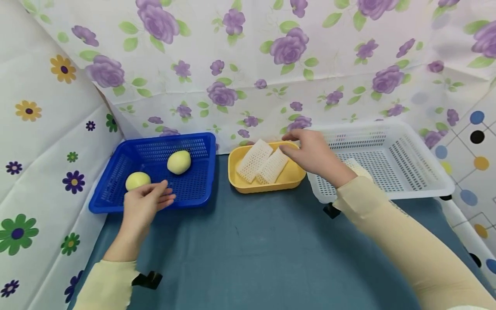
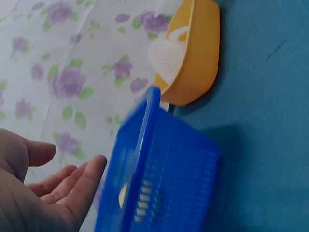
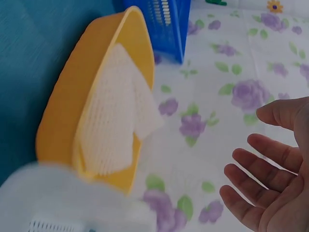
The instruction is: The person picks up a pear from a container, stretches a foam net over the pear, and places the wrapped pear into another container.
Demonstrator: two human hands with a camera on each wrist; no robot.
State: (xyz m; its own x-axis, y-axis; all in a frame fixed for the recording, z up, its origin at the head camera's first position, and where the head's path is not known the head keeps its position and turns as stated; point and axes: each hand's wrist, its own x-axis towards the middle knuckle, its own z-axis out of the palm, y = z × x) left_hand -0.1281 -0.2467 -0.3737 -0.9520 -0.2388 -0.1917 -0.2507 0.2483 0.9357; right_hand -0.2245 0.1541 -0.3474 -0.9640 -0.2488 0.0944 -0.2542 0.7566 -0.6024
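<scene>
My left hand hovers over the front left of the blue basket, fingers loosely extended and holding nothing. In that basket lie two pale yellow-green fruits: one fruit towards the back, the other fruit partly hidden behind the hand. Over the right end of the yellow basin is my right hand; the right wrist view shows its fingers spread, with nothing between them. Two white foam net sleeves lean side by side in the basin, the right one close by the fingertips.
A white basket stands on the right, with a pale netted piece in it, partly hidden by my right wrist. The teal tablecloth spreads in front of the containers. Flowered cloth hangs right behind them.
</scene>
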